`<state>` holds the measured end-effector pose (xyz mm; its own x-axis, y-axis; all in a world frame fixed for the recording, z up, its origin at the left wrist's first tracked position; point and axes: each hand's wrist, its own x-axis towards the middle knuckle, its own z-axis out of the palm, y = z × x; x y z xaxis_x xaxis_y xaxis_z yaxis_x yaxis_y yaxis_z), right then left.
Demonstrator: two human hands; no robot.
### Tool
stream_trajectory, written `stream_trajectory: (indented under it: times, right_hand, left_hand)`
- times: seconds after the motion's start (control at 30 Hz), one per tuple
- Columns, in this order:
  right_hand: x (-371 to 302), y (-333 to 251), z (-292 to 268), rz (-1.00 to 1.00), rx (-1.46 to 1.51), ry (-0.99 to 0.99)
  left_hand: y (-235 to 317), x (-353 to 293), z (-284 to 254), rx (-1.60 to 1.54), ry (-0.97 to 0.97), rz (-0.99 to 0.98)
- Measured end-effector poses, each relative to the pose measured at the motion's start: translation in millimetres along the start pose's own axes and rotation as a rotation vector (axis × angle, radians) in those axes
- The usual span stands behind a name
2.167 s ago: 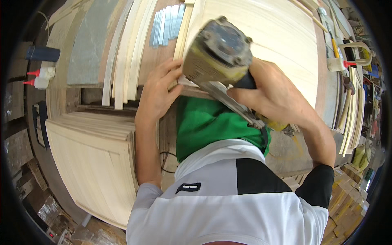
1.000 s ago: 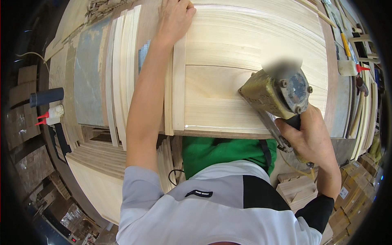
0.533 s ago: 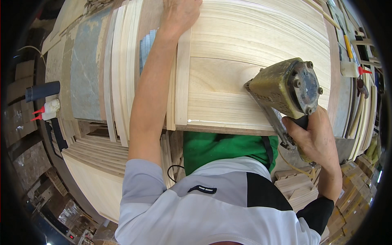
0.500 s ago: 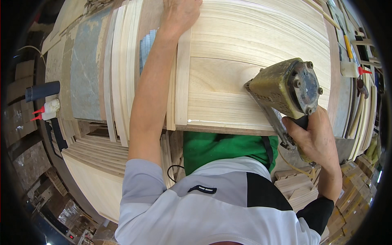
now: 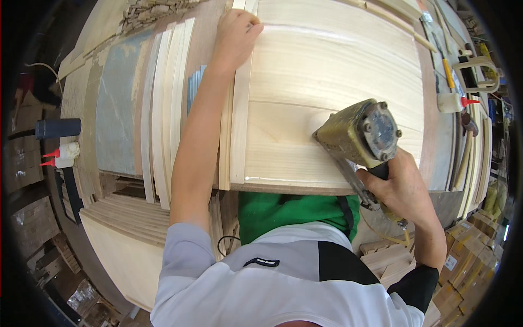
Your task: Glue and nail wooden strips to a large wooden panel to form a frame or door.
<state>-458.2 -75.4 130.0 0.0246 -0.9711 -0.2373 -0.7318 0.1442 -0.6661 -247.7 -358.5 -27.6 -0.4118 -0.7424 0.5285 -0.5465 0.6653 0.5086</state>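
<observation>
Head view: a long strip (image 5: 239,131) runs back from the near edge of the bench (image 5: 305,191), nearer the curled left hand (image 5: 235,41), pinch unclear; right hand (image 5: 402,182) grips the nail gun (image 5: 351,133).

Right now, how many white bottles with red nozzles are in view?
3. At the left, one white bottle and a second bottle sit together near a dark cylinder; a third bottle is at the right, near a hammer. Others may be hidden.

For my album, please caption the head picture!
Right hand, fingers wrapped around a nail gun, over a pale wooden panel.
</observation>
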Motion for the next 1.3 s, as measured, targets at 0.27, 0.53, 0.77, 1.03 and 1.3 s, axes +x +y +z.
stream_trajectory:
  times: [0.27,0.53,0.77,1.03,1.3]
  right_hand:
    - [32.0,-14.5,-33.6,0.263,0.187,0.024]
    - [174.2,-54.6,-55.1,-0.068,0.095,0.130]
    - [280.2,-58.7,-37.1,-0.116,0.062,0.115]
    - [299.2,-68.0,-33.6,-0.012,-0.018,0.095]
    - [250.0,-74.5,-24.4,0.035,0.028,0.022]
  left_hand:
    - [10.7,-38.4,-35.9,-0.109,0.001,-0.252]
    - [10.7,-41.8,-39.1,-0.163,-0.121,-0.305]
    - [8.4,-38.2,-39.6,-0.260,-0.152,-0.351]
    - [4.7,-37.7,-34.8,-0.230,-0.141,-0.335]
    - [2.5,-41.0,-32.0,-0.203,-0.110,-0.340]
